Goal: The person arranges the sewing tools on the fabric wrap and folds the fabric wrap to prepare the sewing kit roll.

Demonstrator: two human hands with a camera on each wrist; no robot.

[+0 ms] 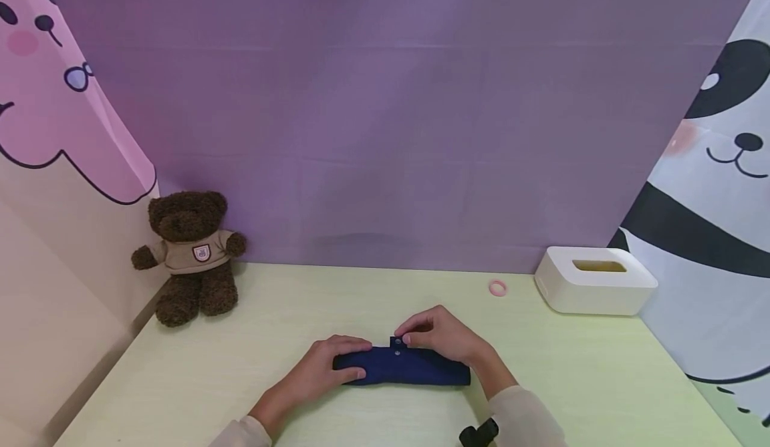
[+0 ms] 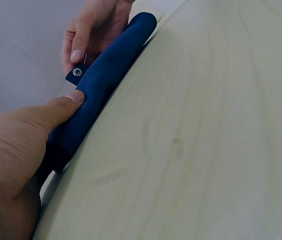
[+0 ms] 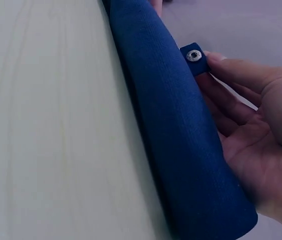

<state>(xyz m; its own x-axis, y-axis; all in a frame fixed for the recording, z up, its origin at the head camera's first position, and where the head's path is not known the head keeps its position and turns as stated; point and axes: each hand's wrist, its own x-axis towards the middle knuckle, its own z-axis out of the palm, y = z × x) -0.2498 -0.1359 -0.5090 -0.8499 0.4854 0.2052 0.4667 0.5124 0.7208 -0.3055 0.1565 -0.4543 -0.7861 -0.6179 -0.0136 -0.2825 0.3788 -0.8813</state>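
Observation:
A dark blue rolled fabric pouch (image 1: 415, 368) lies lengthwise across the table in the head view. My left hand (image 1: 325, 367) holds its left end, with the thumb (image 2: 63, 107) on the near side and the fingers over the far side. A short strap with a metal snap (image 3: 194, 56) stands up from the roll's far edge, and my right hand (image 1: 442, 333) pinches it between thumb and fingers. On the roll's surface, just below the strap, a second small metal stud shows in the head view. The right palm sits behind the roll, close to it.
A brown teddy bear (image 1: 197, 256) in a beige top stands at the table's back left. Toward the back right are a pink ring (image 1: 497, 288) and a white tissue box (image 1: 595, 283). Purple cloth (image 1: 385, 133) hangs behind the pale wooden table (image 1: 301, 293).

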